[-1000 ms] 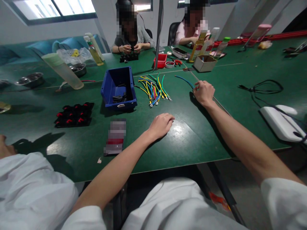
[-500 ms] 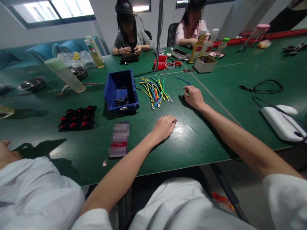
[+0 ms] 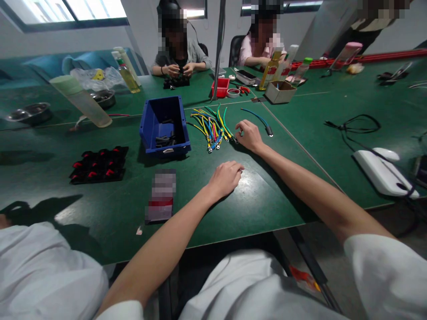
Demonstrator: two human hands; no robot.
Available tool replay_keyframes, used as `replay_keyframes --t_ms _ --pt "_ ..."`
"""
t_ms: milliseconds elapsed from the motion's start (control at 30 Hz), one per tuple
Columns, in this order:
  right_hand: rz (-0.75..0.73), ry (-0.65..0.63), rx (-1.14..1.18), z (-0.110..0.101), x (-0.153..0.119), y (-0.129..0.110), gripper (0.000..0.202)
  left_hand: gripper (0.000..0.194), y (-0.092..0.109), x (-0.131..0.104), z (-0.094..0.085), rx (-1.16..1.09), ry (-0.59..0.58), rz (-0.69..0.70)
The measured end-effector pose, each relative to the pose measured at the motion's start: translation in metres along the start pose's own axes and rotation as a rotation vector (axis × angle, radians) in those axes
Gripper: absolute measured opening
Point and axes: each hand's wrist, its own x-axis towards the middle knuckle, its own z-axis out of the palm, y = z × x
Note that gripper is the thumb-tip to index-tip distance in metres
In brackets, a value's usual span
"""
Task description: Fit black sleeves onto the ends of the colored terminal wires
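My left hand rests on the green table with its fingers drawn together. A tiny dark bit shows at its fingertips, too small to name. My right hand hovers at the right edge of a pile of ring-terminal wires in yellow, green, blue and red. Its fingers are bent and apart, with nothing visible in them. Beyond and right of that hand lies a single blue wire with a black sleeve at its ring end. Left of the pile, a blue bin holds black sleeve pieces.
A phone lies left of my left forearm. Farther left is a black tray with red marks. A white device with a black cord sits at right. Bottles, a red box and two seated people are across the table.
My right hand has left the single blue wire and moved left to the pile. That wire now lies fully in sight. My left hand has stayed in place.
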Motion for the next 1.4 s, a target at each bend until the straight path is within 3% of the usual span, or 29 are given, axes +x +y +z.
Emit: replay_keyframes --t_ms 167,267,400,533,667,1400 --pt "0.081 -0.042 -0.049 0.009 0.009 -0.016 0.032 0.025 0.001 0.0 -0.001 0.006 -0.001 -0.013" --pt "0.141 -0.077 -0.096 0.011 0.012 -0.028 0.045 0.025 0.0 0.0 0.0 0.004 -0.001 -0.011" --pt "0.076 -0.143 -0.121 0.008 0.011 -0.04 0.055 0.025 -0.001 0.001 0.0 0.001 0.003 -0.004" --pt "-0.021 -0.211 -0.081 0.004 0.01 -0.043 0.047 0.024 -0.001 0.001 0.001 0.004 -0.001 -0.009" --pt "-0.008 -0.231 -0.093 0.004 0.009 -0.044 0.036 0.024 -0.001 0.001 0.001 0.002 0.001 -0.006" --pt "0.168 -0.02 0.066 0.016 0.01 -0.03 0.031 0.025 -0.002 0.001 0.002 -0.005 0.01 0.01"
